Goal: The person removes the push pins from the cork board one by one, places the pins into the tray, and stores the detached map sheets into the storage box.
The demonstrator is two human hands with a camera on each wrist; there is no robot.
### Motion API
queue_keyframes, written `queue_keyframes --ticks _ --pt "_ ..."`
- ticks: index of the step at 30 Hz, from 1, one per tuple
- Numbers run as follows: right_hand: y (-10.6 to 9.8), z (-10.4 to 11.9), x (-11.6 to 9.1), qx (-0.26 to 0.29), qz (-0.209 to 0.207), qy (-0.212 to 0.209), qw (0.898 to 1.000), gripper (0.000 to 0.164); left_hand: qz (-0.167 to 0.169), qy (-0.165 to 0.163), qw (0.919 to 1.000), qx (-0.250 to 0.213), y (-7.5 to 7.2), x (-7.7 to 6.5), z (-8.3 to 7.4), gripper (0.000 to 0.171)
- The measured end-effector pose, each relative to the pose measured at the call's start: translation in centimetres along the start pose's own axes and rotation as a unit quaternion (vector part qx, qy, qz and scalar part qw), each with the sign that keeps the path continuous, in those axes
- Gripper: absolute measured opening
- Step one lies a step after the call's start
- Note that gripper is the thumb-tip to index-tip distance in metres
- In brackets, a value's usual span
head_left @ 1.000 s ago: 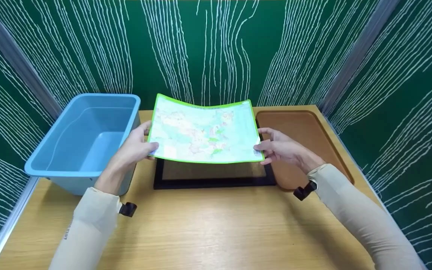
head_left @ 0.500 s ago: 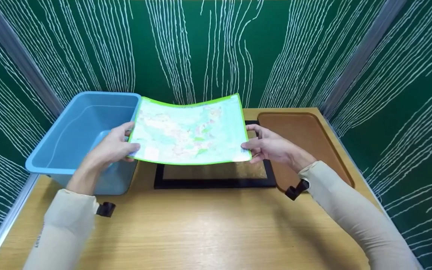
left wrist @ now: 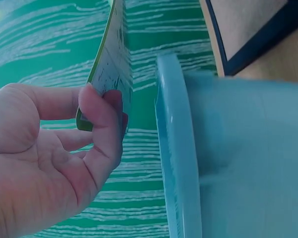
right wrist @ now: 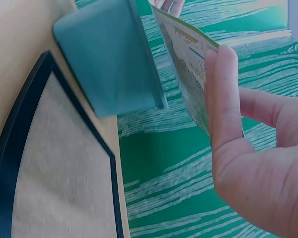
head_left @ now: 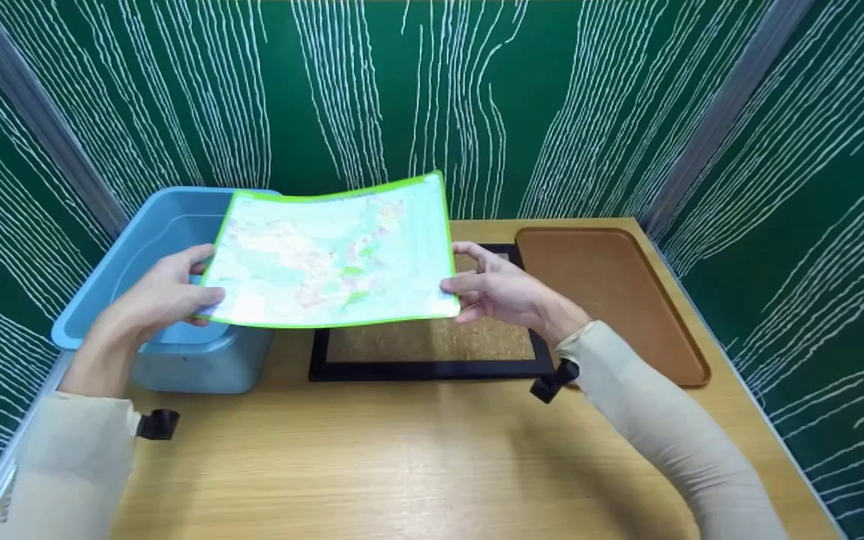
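Observation:
A thin, flexible map sheet [head_left: 327, 255] with a bright green border hangs in the air, bowed slightly. At its left edge my left hand [head_left: 166, 292] pinches it between thumb and fingers, over the blue bin [head_left: 241, 364]. My right hand [head_left: 503, 292] grips the opposite edge the same way, above the black-framed cork board [head_left: 432, 346]. In the left wrist view the sheet [left wrist: 107, 64] appears nearly edge-on, with the bin's rim [left wrist: 176, 144] beside the hand. The sheet covers part of the bin's opening and the board's upper left.
A brown tray [head_left: 604, 285] lies on the wooden table [head_left: 402, 450] at the right, beside the cork board. Green walls [head_left: 432, 90] with white wavy lines close off the back and both sides.
Both hands have carried the map sheet to the left, from above the cork board to partly over the blue bin. More of the board now shows.

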State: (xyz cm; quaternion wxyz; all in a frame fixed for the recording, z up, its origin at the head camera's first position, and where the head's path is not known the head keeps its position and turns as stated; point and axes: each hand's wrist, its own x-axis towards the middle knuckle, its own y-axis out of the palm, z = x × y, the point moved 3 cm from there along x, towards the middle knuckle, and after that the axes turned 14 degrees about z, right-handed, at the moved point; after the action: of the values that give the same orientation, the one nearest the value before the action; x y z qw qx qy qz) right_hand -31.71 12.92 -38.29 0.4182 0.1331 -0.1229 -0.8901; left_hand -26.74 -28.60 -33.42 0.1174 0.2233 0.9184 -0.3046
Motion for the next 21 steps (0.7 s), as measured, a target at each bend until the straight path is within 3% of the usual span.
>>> queue_keyframes --ticks 10,21 --pt "2.7 -0.5 1.9 0.060 0.015 -0.027 0.998 0.061 -0.029 -0.027 0.9986 0.034 -1.5 -1.3 1.3 0.078" --pt "4.4 -0.9 3.4 0.102 0.024 -0.043 0.994 0.056 -0.019 -0.081 0.9943 0.065 -1.9 -1.5 3.0 0.081"
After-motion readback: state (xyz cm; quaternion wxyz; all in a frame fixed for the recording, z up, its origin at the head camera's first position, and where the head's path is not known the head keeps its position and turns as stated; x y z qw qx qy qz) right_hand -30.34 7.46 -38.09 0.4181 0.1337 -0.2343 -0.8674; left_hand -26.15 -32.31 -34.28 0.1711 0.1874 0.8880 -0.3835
